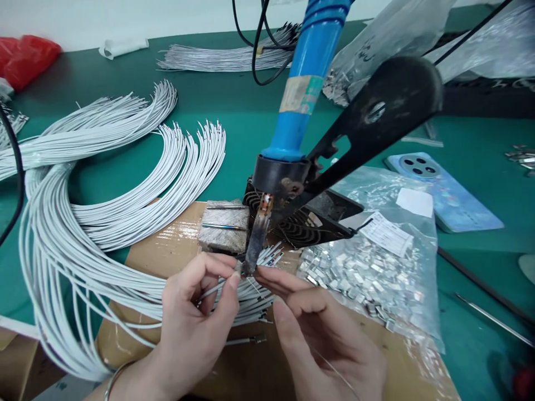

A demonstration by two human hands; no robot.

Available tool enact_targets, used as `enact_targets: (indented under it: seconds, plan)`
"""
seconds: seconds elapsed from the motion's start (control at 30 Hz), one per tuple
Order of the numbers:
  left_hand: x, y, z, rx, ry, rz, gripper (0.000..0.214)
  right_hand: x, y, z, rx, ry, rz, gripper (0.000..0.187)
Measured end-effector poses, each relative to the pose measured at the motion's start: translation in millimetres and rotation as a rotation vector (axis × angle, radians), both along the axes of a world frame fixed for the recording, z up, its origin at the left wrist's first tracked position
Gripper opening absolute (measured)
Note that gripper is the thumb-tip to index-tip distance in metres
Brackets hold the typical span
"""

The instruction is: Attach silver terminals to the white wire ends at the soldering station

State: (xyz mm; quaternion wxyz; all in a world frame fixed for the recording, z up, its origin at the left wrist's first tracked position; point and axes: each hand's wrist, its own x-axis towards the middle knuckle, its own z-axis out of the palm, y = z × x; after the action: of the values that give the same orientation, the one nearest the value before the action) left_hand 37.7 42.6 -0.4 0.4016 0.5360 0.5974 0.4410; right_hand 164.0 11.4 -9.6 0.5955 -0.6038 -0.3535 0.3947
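My left hand (pixel 200 312) pinches the end of a white wire (pixel 216 289) between thumb and forefinger, right beside the tip of a soldering iron (pixel 256 242). The iron has a blue handle and hangs tip-down in a black bracket (pixel 371 117). My right hand (pixel 321 334) is closed on a thin strand of solder wire (pixel 334 370), its forefinger reaching to the other side of the tip. Fingers and iron largely hide the joint between wire and tip. Below lies a white wire with a metal terminal (pixel 258 338) on its end.
A large bundle of white wires (pixel 54 234) curves around the left. Behind the hands sit a grey block (pixel 224 225) and a black fan (pixel 334 209). To the right are a clear bag of small metal parts (pixel 355 273), a blue phone (pixel 455 195) and a metal rod (pixel 493 320).
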Motion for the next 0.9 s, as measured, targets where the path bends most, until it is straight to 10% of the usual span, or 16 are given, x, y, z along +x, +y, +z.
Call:
enact_targets:
  seconds: [0.9]
  plan:
    - [-2.3,0.1,-1.6,-0.019,-0.003,0.007,0.015,0.5,-1.7,-5.2,-0.022,-0.068,0.013,0.027]
